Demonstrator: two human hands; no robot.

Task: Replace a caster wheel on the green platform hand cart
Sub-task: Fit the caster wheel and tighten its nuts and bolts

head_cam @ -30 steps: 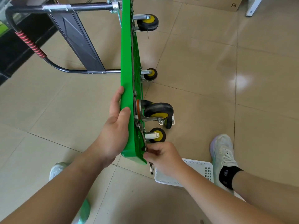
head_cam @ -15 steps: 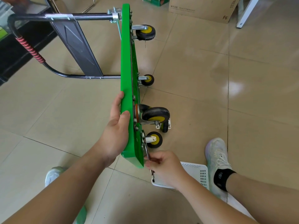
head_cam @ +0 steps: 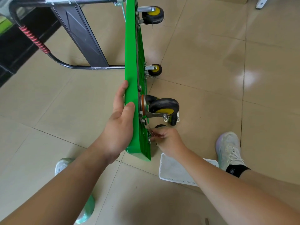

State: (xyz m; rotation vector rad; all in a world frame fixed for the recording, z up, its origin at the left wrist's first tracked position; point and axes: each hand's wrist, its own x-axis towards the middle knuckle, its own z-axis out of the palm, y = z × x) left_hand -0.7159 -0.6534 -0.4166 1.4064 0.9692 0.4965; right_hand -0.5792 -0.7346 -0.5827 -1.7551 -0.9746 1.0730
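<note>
The green platform cart [head_cam: 132, 46] stands on its side edge, underside facing right. My left hand [head_cam: 121, 125] grips its upper edge near the close end. A large black-and-yellow caster [head_cam: 164, 106] sticks out of the underside beside that hand. My right hand [head_cam: 168, 140] pinches a thin metal tool [head_cam: 150, 130] against the underside just below the large caster. The hand hides most of the near small wheel [head_cam: 160, 126]. Two more wheels sit farther along, one in the middle [head_cam: 155, 70] and one at the far end [head_cam: 152, 15].
A loose caster [head_cam: 173, 119] lies on the tiled floor behind the large one. A white plastic basket [head_cam: 172, 171] sits on the floor under my right forearm. The cart's folded black handle [head_cam: 34, 38] with red wrap reaches left. My shoes flank the cart.
My right hand has moved up along the cart's underside from the near corner and now covers the near small wheel. My left hand keeps the same grip on the edge.
</note>
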